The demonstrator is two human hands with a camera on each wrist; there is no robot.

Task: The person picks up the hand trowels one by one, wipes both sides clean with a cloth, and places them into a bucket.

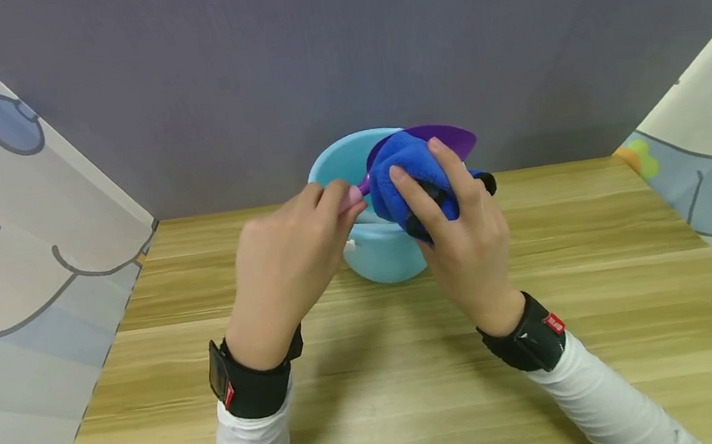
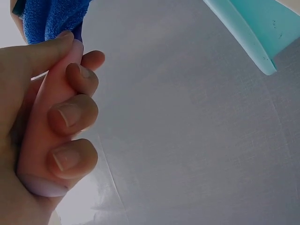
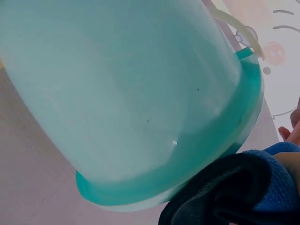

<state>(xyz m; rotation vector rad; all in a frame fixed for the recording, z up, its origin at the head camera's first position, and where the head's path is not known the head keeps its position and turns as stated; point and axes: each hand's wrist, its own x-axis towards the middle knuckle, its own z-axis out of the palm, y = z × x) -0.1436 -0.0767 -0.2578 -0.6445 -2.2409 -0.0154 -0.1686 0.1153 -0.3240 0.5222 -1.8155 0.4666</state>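
In the head view, a purple shovel with a pink handle is held over a light blue bucket. My left hand grips the handle, its fingers curled around it in the left wrist view. My right hand holds a bunched blue cloth with black parts against the shovel, near where the blade meets the handle. The cloth hides part of the blade. In the right wrist view, the cloth's dark side is close to the bucket's rim.
The bucket stands on a wood-grain table, near a grey panel at the back. A pale bucket handle shows in the right wrist view. Cartoon-printed sheets flank the table on both sides.
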